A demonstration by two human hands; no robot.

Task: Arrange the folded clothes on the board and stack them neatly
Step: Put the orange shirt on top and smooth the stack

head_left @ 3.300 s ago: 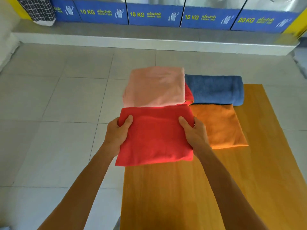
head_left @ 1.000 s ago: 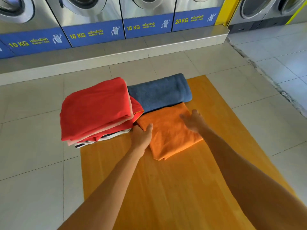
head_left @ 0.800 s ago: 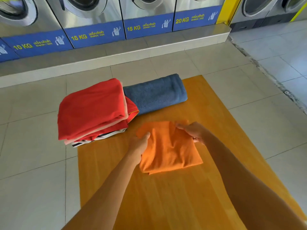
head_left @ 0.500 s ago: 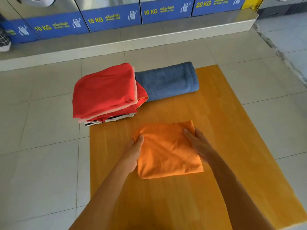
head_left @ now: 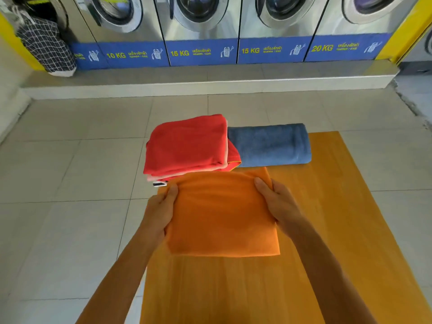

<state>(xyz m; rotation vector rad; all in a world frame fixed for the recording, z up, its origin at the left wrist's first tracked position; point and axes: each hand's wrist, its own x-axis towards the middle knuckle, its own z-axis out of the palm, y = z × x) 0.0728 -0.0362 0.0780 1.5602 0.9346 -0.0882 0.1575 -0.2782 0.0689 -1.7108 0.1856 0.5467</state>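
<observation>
A folded orange cloth (head_left: pixel 222 213) is held above the wooden board (head_left: pixel 327 230). My left hand (head_left: pixel 159 213) grips its left edge and my right hand (head_left: pixel 278 204) grips its right edge, thumbs on top. Just beyond it, at the board's far left corner, sits a stack of folded clothes (head_left: pixel 187 146) with a red one on top, pink and striped layers showing below. A folded blue towel (head_left: pixel 268 145) lies to the right of the stack, touching it.
The board lies on a grey tiled floor (head_left: pixel 70 183). A raised step (head_left: pixel 210 83) carries a row of washing machines (head_left: pixel 201 31) with blue labels. A checked laundry bag (head_left: pixel 46 45) hangs at the far left.
The red cloth went onto the stack. Both hands then took the orange cloth, slid it toward me and lifted it off the board; it is now raised close to the stack.
</observation>
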